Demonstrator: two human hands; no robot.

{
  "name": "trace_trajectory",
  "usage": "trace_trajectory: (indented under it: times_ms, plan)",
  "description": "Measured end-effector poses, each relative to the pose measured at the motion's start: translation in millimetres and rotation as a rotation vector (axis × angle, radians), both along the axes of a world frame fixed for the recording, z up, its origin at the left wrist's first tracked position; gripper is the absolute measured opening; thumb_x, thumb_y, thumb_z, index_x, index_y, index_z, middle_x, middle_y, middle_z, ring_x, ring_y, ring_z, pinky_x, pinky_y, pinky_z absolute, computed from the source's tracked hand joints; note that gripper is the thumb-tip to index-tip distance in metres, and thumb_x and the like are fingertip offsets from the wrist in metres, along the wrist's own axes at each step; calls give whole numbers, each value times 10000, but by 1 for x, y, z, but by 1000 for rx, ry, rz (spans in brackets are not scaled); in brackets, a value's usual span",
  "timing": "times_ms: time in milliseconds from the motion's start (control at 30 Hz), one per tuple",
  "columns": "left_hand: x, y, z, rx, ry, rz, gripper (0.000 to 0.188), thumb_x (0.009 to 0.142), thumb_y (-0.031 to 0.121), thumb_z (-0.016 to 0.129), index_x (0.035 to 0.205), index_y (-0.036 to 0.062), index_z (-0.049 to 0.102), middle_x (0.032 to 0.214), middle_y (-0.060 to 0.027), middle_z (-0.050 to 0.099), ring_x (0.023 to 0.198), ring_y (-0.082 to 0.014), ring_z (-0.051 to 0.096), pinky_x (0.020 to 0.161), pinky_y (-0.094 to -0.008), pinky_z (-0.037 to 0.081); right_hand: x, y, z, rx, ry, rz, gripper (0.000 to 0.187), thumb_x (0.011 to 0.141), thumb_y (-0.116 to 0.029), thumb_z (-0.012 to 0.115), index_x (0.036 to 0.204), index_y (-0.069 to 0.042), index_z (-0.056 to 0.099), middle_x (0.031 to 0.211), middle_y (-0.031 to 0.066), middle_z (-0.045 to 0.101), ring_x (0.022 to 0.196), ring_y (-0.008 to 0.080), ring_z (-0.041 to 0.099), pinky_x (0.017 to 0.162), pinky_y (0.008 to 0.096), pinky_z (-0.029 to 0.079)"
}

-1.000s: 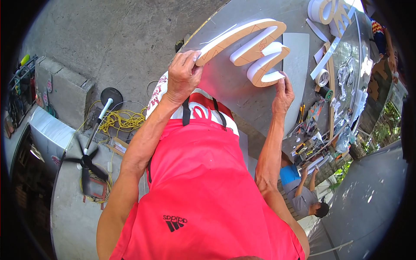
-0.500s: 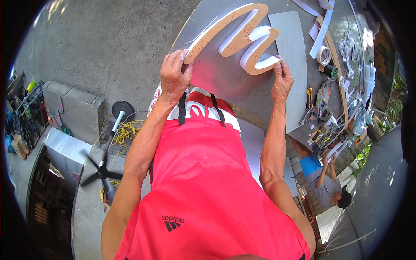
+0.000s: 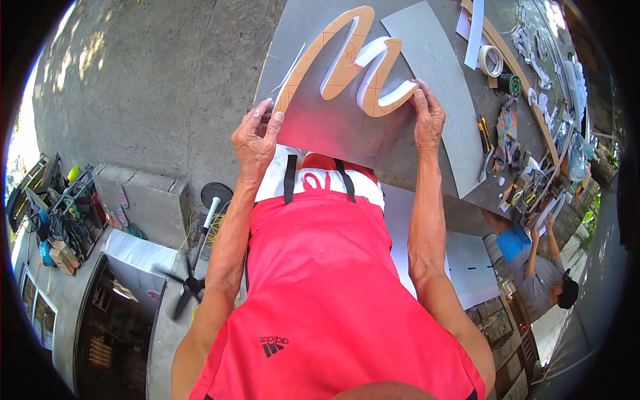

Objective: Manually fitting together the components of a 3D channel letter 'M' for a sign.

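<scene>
A cut-out shaped like a flowing script letter [image 3: 343,67], with a brown face marked in red lines and white side walls, is over the grey table. My left hand [image 3: 255,140] is beside its lower left end, fingers apart and the thumb at the tip. At the right end of the letter, my right hand [image 3: 429,120] pinches the white-edged tip between thumb and fingers. A thin white strip [image 3: 291,67] lies on the table left of the letter.
A grey sheet [image 3: 437,80] lies right of the letter. Beyond it are a tape roll [image 3: 491,61], a green-rimmed spool [image 3: 510,85], yellow-and-black cutters [image 3: 485,135], a crumpled cloth [image 3: 508,130] and scraps. A fan [image 3: 192,285] stands at left; another person [image 3: 533,270] works at lower right.
The letter sits slightly further left in view, along with both hands. My left fingers have spread from their pinch on the letter's end; my right hand keeps its hold.
</scene>
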State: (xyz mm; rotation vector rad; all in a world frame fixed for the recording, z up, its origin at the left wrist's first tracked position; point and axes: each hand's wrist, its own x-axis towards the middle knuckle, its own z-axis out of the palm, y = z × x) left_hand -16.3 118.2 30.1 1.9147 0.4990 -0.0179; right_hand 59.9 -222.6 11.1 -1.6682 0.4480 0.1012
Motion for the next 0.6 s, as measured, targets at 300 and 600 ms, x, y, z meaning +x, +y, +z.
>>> trace_trajectory:
  times_ms: [300,600]
  plan:
    - [2,1,7,-284,129,50,390,928,68,735,1288,-46,639,1164,-100,699,1029,-126,650,898,-261,541,3,1,9,-50,51,32,348,974,-206,687,1275,-32,683,1205,75,698,1130,159,616,1028,304,456]
    - [17,-2,33,-377,417,185,477,888,-7,749,1335,-64,592,1233,-125,667,1082,-176,649,893,-290,548,12,1,25,-56,115,37,301,940,-86,706,1221,17,679,1201,108,663,1067,167,651,900,283,553]
